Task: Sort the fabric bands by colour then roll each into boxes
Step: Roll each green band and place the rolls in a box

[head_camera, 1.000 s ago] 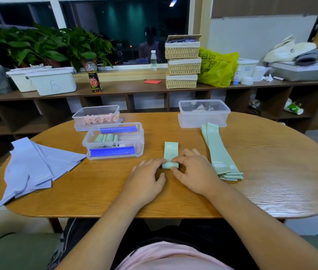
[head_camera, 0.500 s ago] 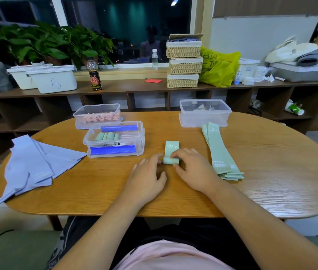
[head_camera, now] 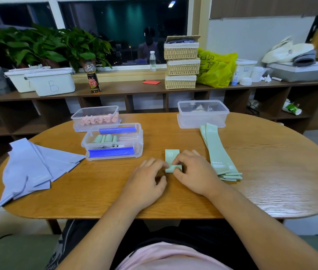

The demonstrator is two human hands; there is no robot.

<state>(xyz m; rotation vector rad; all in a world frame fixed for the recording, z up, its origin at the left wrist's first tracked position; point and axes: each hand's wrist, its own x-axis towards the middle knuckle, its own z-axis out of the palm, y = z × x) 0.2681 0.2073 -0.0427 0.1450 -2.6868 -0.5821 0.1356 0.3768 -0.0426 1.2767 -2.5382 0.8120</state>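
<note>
Both grips are closed on one green band [head_camera: 170, 155] at the middle of the desk [head_camera: 271, 172]. The left grip [head_camera: 146, 178] is set with bent fingertips against the left end of the roll, and the right grip [head_camera: 191, 170] is curled over the roll from above. Compared with one second ago, the flat tail beyond the fingers has become shorter and the roll has been moved further from the person, so that only the part printed "30" is left unrolled. It is judged that this band is nearly finished and can soon be carried to its box.

At the far left, lilac bands [head_camera: 29, 168] are spread flat, not yet rolled. Next, a clear box [head_camera: 76, 123] holding pink rolls [head_camera: 99, 120] is seen. Just in front of it is placed a box with blue clips [head_camera: 85, 147], in which some green rolls [head_camera: 105, 138] are laid side by side; this one is judged to be the target. To the right of the grips a pile of flat green bands [head_camera: 216, 152] is waiting. Behind it a third clear box [head_camera: 203, 119] is placed, of which the content cannot be told.
</note>
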